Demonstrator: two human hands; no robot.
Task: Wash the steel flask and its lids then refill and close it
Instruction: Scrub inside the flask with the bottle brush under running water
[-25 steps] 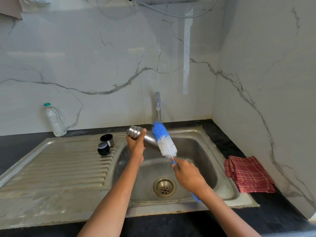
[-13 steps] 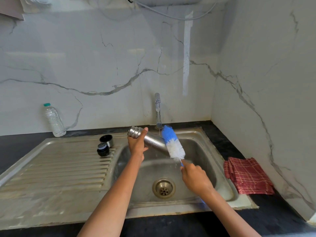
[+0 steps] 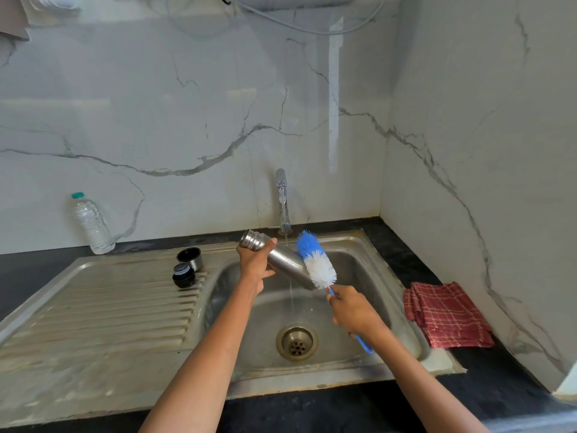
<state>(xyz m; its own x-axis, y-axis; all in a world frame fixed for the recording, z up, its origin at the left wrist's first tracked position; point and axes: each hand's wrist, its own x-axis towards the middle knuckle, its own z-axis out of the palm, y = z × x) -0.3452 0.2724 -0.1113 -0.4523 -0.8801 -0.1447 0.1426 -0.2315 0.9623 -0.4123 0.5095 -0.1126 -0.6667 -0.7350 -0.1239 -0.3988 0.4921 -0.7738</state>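
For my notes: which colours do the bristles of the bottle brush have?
Blue at the tip, white nearer the handle: bottle brush, head view.

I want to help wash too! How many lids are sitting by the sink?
2. The steel cup lid stands on the drainboard at the basin's left. The black stopper lid sits just in front of it. None seems hidden.

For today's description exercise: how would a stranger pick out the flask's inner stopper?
Find the steel sink and its ribbed drainboard on the left. Two small lids stand at its far edge; the stopper is the nearer, a closed black plug, while the cup lid behind gapes open.
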